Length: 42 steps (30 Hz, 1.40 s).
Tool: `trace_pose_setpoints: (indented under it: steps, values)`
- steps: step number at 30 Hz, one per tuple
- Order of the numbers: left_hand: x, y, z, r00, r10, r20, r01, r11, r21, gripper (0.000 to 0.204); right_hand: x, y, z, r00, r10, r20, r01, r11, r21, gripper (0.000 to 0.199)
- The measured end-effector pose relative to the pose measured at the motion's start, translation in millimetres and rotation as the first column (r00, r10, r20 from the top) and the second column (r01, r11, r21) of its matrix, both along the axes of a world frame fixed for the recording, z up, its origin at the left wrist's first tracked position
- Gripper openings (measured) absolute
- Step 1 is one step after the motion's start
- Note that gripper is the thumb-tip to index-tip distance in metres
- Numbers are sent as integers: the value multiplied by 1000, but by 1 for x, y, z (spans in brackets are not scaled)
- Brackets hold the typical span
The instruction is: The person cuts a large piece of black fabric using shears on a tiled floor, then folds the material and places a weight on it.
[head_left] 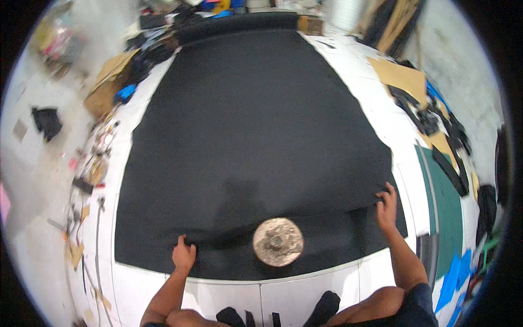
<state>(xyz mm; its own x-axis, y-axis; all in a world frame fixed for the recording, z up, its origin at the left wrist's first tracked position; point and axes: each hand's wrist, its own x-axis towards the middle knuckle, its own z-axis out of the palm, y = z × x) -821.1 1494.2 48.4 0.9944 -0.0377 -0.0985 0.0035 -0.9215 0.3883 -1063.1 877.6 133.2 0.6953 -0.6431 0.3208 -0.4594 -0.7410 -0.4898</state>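
Observation:
A large black fabric sheet (pixel 256 125) lies spread over a white table (pixel 305 289). Its near edge forms a fold line running from lower left to right. My left hand (pixel 183 254) pinches that fold at the lower left. My right hand (pixel 386 206) grips the fabric edge at the right side. Between the hands, a round, worn metal disc (pixel 278 241) rests on the lower layer of fabric, just below the fold.
A green mat (pixel 447 218) and blue pieces (pixel 452 275) lie at the right. Cardboard sheets (pixel 400 76) and black scraps sit along the right edge. Small tools and clutter (pixel 92 163) line the left edge, with cardboard (pixel 109 82) beyond. A rolled black bolt (pixel 239 23) lies at the far end.

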Motion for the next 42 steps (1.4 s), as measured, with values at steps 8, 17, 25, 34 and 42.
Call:
trace_pose_setpoints:
  steps: [8, 17, 25, 34, 42]
  values:
    - [21, 82, -31, 938, 298, 179, -220, 907, -359, 31, -27, -7, -12, 789, -43, -613, 2, 998, -68, 22]
    - [-10, 18, -7, 693, 504, -515, -603, 16, -797, 45, 63, 127, 51, 689, 315, -653, -367, 928, 61, 43]
    - [16, -7, -36, 734, -22, -678, -622, 377, -686, 51, 112, 215, 42, 382, 797, -468, -790, 545, 282, 57]
    - [10, 10, -45, 652, -42, -757, -697, 359, -621, 49, 101, 238, 41, 317, 810, -493, -825, 492, 279, 45]
    - [2, 9, -68, 646, -28, -763, -669, 462, -583, 41, 7, 263, 45, 229, 920, -317, -909, 319, 269, 34]
